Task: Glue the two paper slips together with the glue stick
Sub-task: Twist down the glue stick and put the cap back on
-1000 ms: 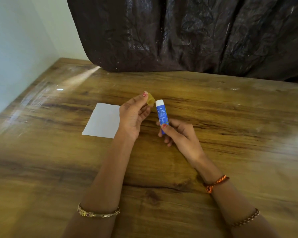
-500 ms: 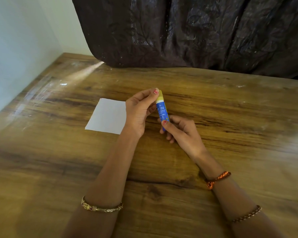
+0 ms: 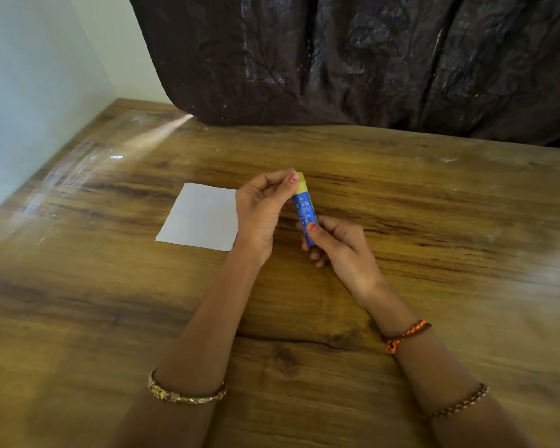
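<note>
Above the wooden table [image 3: 401, 221], the right hand [image 3: 340, 247] grips the blue glue stick [image 3: 305, 215] by its lower body, held pretty much upright. The left hand [image 3: 261, 211] pinches the yellow cap [image 3: 301, 184] sitting on top. The white paper slips [image 3: 201, 218] lie flat just left of the hands.

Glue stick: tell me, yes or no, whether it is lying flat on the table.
No: the glue stick is held off the table, its blue body gripped by the right hand and its yellow cap pinched by the left hand.
</note>
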